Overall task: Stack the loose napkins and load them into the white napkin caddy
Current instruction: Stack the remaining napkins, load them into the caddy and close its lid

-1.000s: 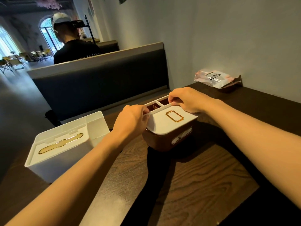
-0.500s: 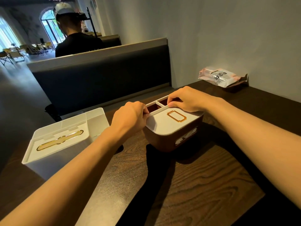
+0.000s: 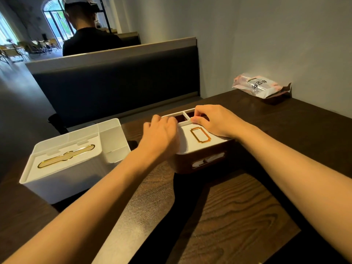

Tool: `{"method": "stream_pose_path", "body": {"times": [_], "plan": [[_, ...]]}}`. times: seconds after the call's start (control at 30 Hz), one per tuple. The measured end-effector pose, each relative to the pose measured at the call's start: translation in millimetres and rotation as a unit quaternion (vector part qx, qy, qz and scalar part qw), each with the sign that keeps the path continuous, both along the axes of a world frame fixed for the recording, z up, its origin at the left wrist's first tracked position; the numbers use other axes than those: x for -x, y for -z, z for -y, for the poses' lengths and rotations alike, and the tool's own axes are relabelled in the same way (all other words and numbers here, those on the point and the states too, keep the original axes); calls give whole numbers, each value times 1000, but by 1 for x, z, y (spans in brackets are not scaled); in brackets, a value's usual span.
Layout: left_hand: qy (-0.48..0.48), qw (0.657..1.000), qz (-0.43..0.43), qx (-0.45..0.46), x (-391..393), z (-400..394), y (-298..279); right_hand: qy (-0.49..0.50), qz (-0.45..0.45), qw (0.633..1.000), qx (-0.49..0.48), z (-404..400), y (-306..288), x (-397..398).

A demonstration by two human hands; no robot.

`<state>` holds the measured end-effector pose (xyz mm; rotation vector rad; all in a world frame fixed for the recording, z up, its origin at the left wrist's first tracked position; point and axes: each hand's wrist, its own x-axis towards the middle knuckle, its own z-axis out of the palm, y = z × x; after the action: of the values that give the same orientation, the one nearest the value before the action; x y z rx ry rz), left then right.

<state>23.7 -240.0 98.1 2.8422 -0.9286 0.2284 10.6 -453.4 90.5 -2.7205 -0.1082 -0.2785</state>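
In the upper left of the frame a person in a dark top (image 3: pixel 89 41) sits with their back turned, beyond the dark padded bench back with a pale top rail (image 3: pixel 118 77) that crosses the upper middle. Below, at the left edge of the dark wood-grain table (image 3: pixel 238 216), stands the white rectangular plastic napkin caddy (image 3: pixel 62 168); its flat lid carries a long gold-rimmed slot (image 3: pixel 65 156), and an open white compartment sits at its right end. No loose napkins can be made out on the table.

Just right of the caddy, near the frame's centre, the left hand (image 3: pixel 161 135) curls its fingers over the left edge of the white lid with a gold rectangular frame (image 3: pixel 200 135); whether it truly grips the lid or only rests on it cannot be told. This lid sits on a dark brown box with a white-rimmed divided section at its far end (image 3: pixel 202 159). The right hand (image 3: pixel 215 120) pinches the lid's far edge between thumb and fingertips.

In the upper right, against the pale wall, lies a crinkled pink-and-white plastic packet with dark printed characters (image 3: pixel 257 87), well apart from both boxes.
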Motion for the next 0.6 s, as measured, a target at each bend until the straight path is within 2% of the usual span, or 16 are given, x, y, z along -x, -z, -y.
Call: {"method": "stream_pose_path", "body": {"times": [0.1,0.2,0.43,0.6], "plan": [[9,997,-74,23,5,7,6,-4,-9,1000,7,-1,-1,-1],[15,998,-61,-1,2,8,11,-11,-32,999,14,0,-4,-3],[38,998,-55,11,-8,10,19,-24,-83,994,72,-5,-8,-1],[43,998,-45,25,-13,9,26,-5,-70,993,97,-12,-4,2]]}}
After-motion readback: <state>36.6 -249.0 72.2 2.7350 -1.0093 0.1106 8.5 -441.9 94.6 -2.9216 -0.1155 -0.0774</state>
